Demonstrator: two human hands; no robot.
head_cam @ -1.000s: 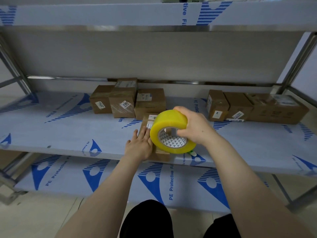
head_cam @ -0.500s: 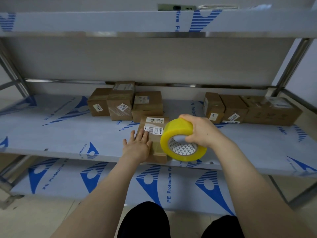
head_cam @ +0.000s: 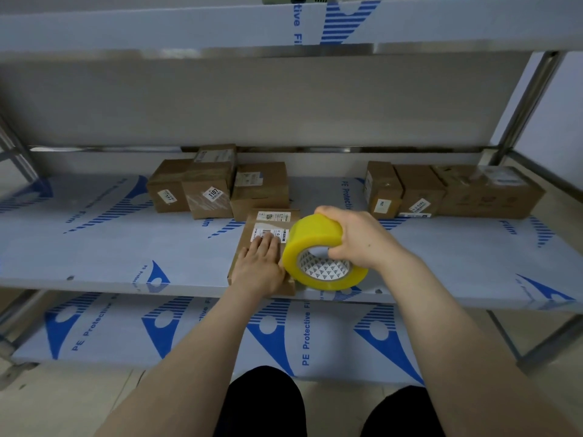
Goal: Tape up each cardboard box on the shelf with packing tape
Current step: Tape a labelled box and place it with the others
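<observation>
At the near edge of the shelf (head_cam: 126, 247), the left hand (head_cam: 260, 268) lies flat with straight fingers, pressing on a cardboard box (head_cam: 243, 239) whose long axis runs near to far. Close against the box's right side, the right hand (head_cam: 356, 241) grips a yellow tape roll (head_cam: 315, 234), fingers curled round its rim. Farther back stand a left cluster of boxes (head_cam: 262, 187) and a right cluster of boxes (head_cam: 419, 190).

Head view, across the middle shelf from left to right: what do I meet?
First the box labelled 1107 → left hand → yellow tape roll → right hand → row of boxes at right.
</observation>
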